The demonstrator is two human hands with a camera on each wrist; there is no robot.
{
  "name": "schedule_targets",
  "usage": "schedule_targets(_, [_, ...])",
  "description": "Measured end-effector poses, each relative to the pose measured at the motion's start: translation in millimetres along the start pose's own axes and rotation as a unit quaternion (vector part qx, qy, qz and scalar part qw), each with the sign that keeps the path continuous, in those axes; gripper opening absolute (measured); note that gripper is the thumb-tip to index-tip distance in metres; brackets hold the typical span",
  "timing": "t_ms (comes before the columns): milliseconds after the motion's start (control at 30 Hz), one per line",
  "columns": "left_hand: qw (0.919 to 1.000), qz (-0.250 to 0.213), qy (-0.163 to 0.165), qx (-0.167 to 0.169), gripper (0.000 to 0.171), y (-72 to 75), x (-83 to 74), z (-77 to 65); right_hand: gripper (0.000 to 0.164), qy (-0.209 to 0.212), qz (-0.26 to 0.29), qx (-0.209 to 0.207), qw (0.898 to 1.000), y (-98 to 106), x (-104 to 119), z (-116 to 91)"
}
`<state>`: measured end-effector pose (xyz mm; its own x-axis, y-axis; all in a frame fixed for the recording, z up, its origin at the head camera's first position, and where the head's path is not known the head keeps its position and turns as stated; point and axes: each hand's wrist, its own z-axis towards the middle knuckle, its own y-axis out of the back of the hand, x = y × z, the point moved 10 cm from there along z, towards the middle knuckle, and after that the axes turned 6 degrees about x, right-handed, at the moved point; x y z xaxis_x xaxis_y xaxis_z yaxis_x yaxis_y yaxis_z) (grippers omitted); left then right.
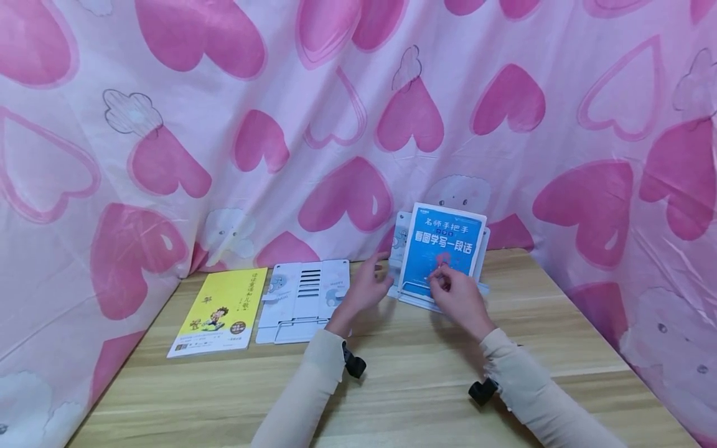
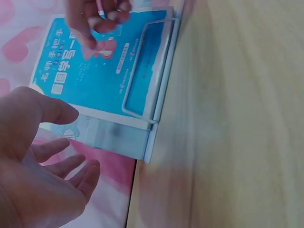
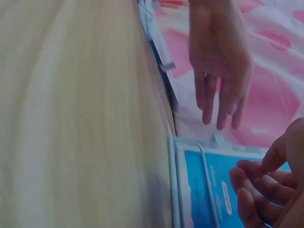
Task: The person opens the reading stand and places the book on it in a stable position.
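Note:
A blue book (image 1: pixel 417 264) with white Chinese lettering leans upright on a pale book stand (image 1: pixel 399 242) at the back of the table. Across its lower cover runs the stand's wire bar (image 2: pixel 134 66). My right hand (image 1: pixel 460 302) is just in front of the cover, its fingers loosely bent with nothing between them in the right wrist view. To the left of the stand my left hand (image 1: pixel 366 287) hovers with fingers spread and relaxed, holding nothing. The left wrist view shows its thumb near the book's side edge.
A second pale book stand (image 1: pixel 285 298) lies folded flat left of my left hand. Beside it on the wooden table (image 1: pixel 414 398) lies a yellow book (image 1: pixel 224 298). A pink heart-patterned curtain (image 1: pixel 336 155) hangs right behind the table's back edge.

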<state>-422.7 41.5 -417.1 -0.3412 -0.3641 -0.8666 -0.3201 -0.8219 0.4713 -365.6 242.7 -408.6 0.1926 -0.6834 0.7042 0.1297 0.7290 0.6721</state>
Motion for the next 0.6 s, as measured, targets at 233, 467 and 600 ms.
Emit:
schedule_targets(233, [0.9999, -0.009, 0.012, -0.001, 0.056, 15.8, 10.0, -11.9, 0.023, 0.013, 0.034, 0.072, 0.997, -37.1, 15.1, -3.3])
schedule_targets(467, [0.9997, 0.02, 0.012, 0.01, 0.052, 38.1, 16.3, -39.0, 0.021, 0.024, 0.052, 0.108, 0.992, -67.9, 38.7, -4.5])
schedule_targets(600, [0.9986, 0.048, 0.014, 0.018, 0.047, 47.0, 20.2, -55.2, 0.021, 0.026, 0.059, 0.136, 0.989, -88.1, 53.5, -4.9])
